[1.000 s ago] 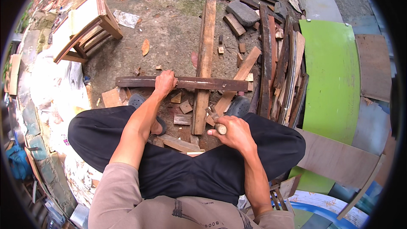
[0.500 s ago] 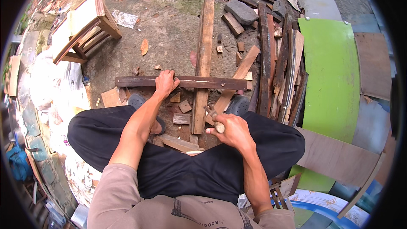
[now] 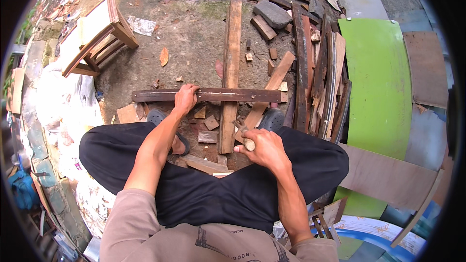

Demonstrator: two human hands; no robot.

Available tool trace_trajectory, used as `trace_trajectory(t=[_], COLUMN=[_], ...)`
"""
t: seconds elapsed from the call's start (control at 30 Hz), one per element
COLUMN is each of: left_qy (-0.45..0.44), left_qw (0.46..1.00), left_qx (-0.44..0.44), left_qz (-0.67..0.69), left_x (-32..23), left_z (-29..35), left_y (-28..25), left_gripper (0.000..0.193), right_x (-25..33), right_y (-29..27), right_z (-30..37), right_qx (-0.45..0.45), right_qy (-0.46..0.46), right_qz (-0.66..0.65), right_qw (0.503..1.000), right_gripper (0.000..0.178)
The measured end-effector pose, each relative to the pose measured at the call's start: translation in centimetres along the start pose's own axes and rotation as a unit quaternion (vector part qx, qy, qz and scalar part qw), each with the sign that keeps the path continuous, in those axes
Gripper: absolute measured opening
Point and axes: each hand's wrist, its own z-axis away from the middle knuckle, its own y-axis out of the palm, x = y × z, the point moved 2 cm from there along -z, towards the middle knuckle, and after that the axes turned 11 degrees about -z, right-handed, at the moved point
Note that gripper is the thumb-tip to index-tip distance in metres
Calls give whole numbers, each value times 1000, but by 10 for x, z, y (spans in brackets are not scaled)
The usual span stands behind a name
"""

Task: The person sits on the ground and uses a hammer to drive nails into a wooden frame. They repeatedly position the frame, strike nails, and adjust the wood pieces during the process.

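Note:
A dark, narrow wooden plank (image 3: 228, 95) lies crosswise in front of me, over a longer light-brown beam (image 3: 232, 53) that points away from me. My left hand (image 3: 186, 98) is closed around the plank left of the crossing, with a small pale spot just beside the fingers. Over my right knee side, my right hand (image 3: 264, 148) grips a hammer (image 3: 249, 144); its rounded wooden handle end shows by the thumb and part of the metal head sticks out beyond the fist. Most of the handle is hidden by the fingers. The hammer is apart from the plank.
A slanting board (image 3: 272, 85) lies under the plank's right part. Small wood offcuts (image 3: 208, 136) are scattered between my feet. Long timber strips (image 3: 320, 77) are piled at right beside a green panel (image 3: 376, 82). A wooden stool (image 3: 99, 39) and grey block (image 3: 273, 13) stand farther off.
My left hand has slid slightly left along the plank. The whole view has shifted a little; my right hand keeps its hold on the hammer.

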Motion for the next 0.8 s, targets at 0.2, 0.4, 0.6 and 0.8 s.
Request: trace_trajectory(t=[0.2, 0.4, 0.6, 0.8], left_qy=[-12, -59, -79, -122], left_qw=[998, 994, 959, 957], left_qx=[5, 87, 243, 243], left_qz=[69, -15, -122, -97], left_x=[-2, 3, 7, 5], left_z=[12, 36, 46, 47], left_y=[9, 4, -23, -21], left_gripper=[30, 54, 80, 83], right_x=[7, 8, -6, -2], right_y=[-2, 4, 29, 38], right_z=[5, -18, -75, -95], right_qx=[-5, -22, 29, -85], right_qy=[-11, -87, -91, -127], right_qz=[0, -50, -276, -451], right_qw=[1000, 995, 956, 879], right_gripper=[44, 38, 47, 51])
